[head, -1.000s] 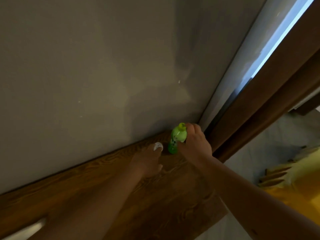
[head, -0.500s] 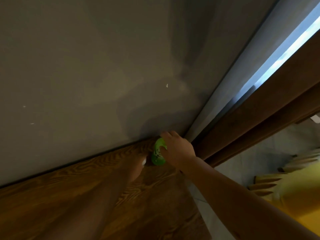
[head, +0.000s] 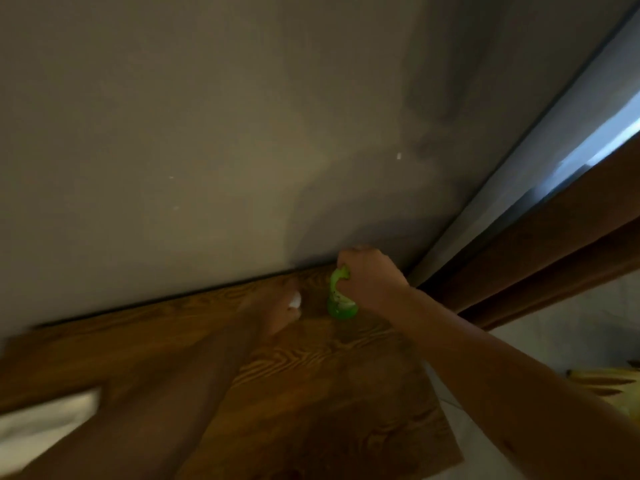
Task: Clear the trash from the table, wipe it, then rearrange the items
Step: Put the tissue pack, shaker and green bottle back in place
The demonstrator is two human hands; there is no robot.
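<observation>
— Wood-grain table (head: 311, 393) nearest; is anything being risked on it?
— Beyond, something small and white (head: 295, 299) is being held in the left hand (head: 277, 308); its finger spread cannot be told.
— And farthest?
— The green bottle (head: 341, 304) is being gripped by the right hand's (head: 372, 277) curled fingers against the wall (head: 242, 133). It could be tipped if released tilted.

One camera only, worn on the person's head, tilted sideways and looking down and forward along both arms toward the far corner of the wooden table (head: 311, 393), close against the grey wall (head: 207, 133) that fills the upper frame.
</observation>
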